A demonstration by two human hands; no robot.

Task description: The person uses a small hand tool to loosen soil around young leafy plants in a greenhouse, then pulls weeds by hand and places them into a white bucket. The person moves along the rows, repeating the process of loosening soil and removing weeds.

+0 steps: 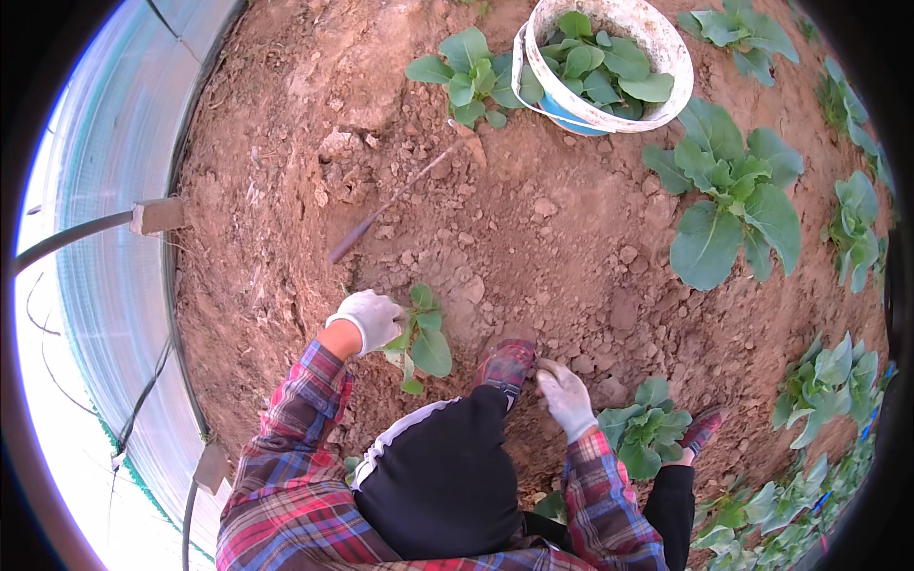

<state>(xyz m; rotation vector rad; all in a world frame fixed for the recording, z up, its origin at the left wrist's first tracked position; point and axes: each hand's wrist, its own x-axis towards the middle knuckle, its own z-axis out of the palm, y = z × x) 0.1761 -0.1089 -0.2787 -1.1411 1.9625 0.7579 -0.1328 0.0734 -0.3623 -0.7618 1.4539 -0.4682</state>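
My left hand, in a white glove, is closed at the left side of a young leafy green plant. Its fingertips meet the leaves there, and the plant's base is partly hidden. My right hand, also in a white glove, is low over the soil just right of my patterned shoe. Its fingers are bent together with the tips pointing at the shoe; whatever may be between them is too small to make out. Right of that hand grows another leafy plant.
Ahead, a white bucket holds cut green leaves, with a plant beside it. A long-handled tool lies on the dry, cloddy soil. Larger plants grow to the right. Clear plastic sheeting runs along the left.
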